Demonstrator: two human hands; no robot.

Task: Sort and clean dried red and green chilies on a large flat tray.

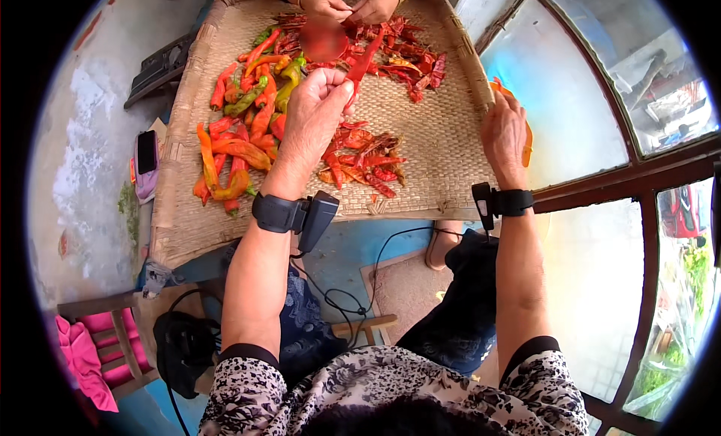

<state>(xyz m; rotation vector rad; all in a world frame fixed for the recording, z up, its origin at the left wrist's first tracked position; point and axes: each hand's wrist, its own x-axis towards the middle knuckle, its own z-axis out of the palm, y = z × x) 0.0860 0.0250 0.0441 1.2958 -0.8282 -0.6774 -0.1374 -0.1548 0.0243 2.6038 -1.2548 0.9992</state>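
Note:
My left hand (319, 109) is closed, pinching a long red chili pepper (366, 64) over the middle of the woven tray (439, 165). My right hand (505, 132) is at the tray's right rim, its fingers curled; whatever they may hold is hidden. An orange object (529, 145) shows partly behind that hand, outside the rim. Whole red, orange and green peppers (239, 152) lie in a heap left of my left hand. Nearer me is a pile of cut red pepper pieces (364, 162), and more red pieces (420, 64) are spread at the far side.
Another person's hands (375, 6) work at the tray's far edge. A phone (147, 150) lies left of the tray. Glass panes in a dark frame (638, 173) stand close on the right. Black cables (357, 308) hang below; a wooden chair with pink cloth (86, 353) stands lower left.

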